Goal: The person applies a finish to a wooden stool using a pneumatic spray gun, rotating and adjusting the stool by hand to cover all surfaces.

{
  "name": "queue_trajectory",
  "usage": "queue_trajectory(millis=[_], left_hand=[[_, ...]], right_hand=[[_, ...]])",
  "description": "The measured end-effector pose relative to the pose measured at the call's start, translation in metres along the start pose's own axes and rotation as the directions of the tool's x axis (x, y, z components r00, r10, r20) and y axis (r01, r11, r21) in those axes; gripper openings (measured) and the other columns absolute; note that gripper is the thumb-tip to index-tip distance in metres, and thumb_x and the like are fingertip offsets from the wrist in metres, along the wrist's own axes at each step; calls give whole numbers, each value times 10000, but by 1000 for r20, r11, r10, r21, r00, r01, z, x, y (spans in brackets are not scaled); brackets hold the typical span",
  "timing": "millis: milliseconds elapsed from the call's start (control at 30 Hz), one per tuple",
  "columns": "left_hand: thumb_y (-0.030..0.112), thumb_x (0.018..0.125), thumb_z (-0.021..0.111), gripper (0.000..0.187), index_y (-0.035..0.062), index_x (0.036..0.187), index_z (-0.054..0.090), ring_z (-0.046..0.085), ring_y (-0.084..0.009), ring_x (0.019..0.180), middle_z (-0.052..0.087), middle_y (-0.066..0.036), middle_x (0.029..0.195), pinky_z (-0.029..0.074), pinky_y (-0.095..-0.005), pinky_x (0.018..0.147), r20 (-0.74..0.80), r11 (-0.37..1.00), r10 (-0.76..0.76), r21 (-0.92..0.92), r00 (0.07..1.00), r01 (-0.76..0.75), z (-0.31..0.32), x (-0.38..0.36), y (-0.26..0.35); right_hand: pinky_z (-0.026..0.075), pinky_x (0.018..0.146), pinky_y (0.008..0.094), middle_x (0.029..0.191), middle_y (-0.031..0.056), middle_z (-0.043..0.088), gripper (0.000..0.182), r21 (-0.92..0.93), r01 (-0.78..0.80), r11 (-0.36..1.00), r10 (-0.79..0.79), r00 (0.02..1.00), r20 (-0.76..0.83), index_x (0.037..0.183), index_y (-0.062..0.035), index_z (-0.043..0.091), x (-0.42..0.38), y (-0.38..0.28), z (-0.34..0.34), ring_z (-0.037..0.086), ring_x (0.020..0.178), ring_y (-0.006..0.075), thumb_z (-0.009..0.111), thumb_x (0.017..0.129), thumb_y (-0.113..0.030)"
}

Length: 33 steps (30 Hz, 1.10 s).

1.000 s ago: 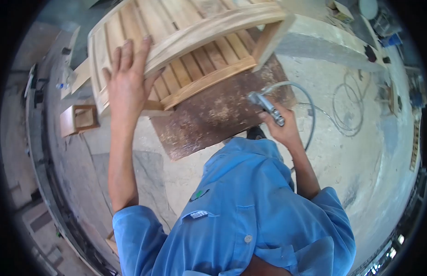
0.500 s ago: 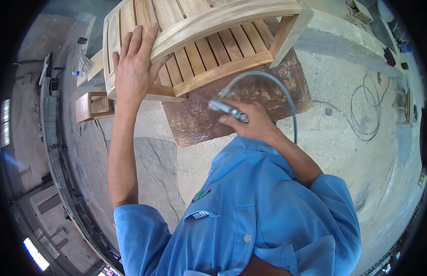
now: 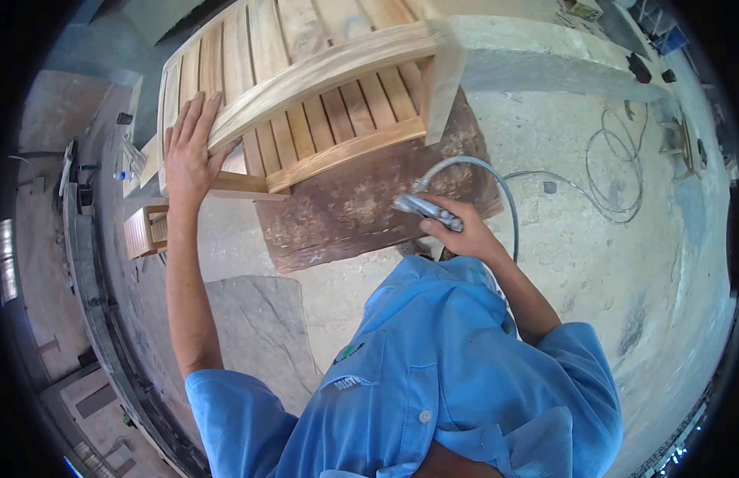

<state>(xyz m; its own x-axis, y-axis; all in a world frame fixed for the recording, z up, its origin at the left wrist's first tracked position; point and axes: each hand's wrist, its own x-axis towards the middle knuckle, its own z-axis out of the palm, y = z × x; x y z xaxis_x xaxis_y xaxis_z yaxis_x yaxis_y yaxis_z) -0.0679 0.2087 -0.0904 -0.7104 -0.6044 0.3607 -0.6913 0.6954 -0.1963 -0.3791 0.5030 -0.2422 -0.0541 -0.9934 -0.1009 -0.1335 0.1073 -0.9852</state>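
Observation:
A pale wooden slatted bench [image 3: 322,62] with a lower slatted shelf [image 3: 346,152] stands at the top of the view. My left hand [image 3: 189,163] lies on its near left corner, fingers stretched over the top slats and thumb at the front rail. In my right hand [image 3: 471,231] is a metal air blow gun [image 3: 424,209], nozzle pointing left, in front of the bench and apart from it. A grey-blue air hose [image 3: 510,201] loops up from the gun and back down past my wrist.
Under the bench lies a worn brown board [image 3: 346,227] on the concrete floor. A coiled hose [image 3: 616,211] rests at the right. A low concrete ledge [image 3: 545,68] runs behind. Another small slatted wooden piece [image 3: 142,231] stands at the left, near a dark sheet [image 3: 258,319].
The bench and my left hand on it have shifted left in the view. My right hand with the blow gun sits farther right and lower, farther from the shelf.

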Motion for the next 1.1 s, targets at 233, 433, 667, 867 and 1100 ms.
queue_trajectory(millis=[233,433,667,867,1100], left_hand=[[344,881,727,754,149,1529,393,335,-331,1461,332,-131,1601,218,-690,1112,-252,928,-266,195,930,318,11,-35,39],[175,1019,556,512,-65,1453,429,481,-323,1353,520,-230,1438,372,-407,1123,-2,484,-686,-748,728,454,112,-93,258],[351,1040,452,648,89,1585,220,220,-243,1519,247,-91,1647,152,-514,1208,541,-467,-669,-839,509,279,121,-69,351],[457,1007,287,648,127,1564,315,179,-212,1532,308,-18,1633,31,-551,1210,626,-702,-697,-695,349,-156,125,-78,336],[514,1001,183,697,124,1565,306,140,-228,1544,315,-29,1633,-44,-569,1206,631,-691,-722,-680,284,-246,127,-100,326]], right_hand=[[538,773,297,957,88,692,474,27,-32,999,34,998,-55,1399,-28,554,-80,31,-102,627,806,109,635,946,-140],[495,715,263,886,73,687,531,-42,68,997,-72,993,-96,1353,-27,596,-112,44,-188,585,748,104,682,951,-364],[491,700,251,847,62,663,634,92,289,953,-276,952,-134,1364,4,569,-109,-10,-214,591,757,95,708,929,-435],[504,712,263,861,55,666,650,178,549,817,-545,835,-71,1373,0,561,-88,-43,-213,607,768,103,718,920,-440],[527,725,272,910,76,695,566,226,566,793,-599,792,117,1391,14,541,-73,-52,-178,647,789,113,695,943,-295]])
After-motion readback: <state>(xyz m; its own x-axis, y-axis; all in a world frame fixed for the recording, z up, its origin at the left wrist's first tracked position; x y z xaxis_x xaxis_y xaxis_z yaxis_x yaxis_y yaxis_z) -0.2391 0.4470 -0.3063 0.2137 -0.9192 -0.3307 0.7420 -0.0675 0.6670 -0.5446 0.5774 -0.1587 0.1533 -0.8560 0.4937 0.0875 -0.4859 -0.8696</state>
